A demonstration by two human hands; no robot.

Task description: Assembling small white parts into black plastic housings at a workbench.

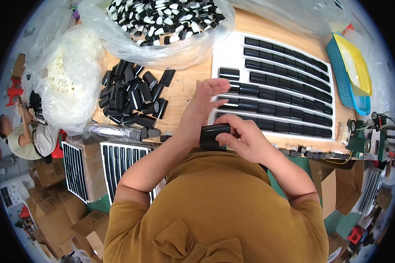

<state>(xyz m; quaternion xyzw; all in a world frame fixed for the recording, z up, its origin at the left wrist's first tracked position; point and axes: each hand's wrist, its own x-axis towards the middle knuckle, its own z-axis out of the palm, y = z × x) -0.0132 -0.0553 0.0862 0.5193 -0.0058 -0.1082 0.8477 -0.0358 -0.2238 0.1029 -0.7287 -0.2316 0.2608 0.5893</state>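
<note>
My right hand [245, 138] is closed around a glossy black plastic piece [215, 130], close to my body at the table's near edge; more black shows below it, and I cannot tell whether that is a second piece. Above it my left hand [206, 101] is raised with fingers stretched out and nothing visible in them. Those fingers overlap the left ends of the rows on a white tray [227, 55]. Short black pieces [285, 95] lie end to end in several rows on that tray. To the left of my hands sits a loose heap of similar black pieces [134, 93].
A clear plastic bag [180, 55] of small black and white parts stands at the back, beside another bag [68, 83] of whitish parts. Blue and yellow baskets [344, 83] stand at right. Filled trays [77, 168] and cardboard boxes [57, 210] are below left. Another person [30, 138] sits far left.
</note>
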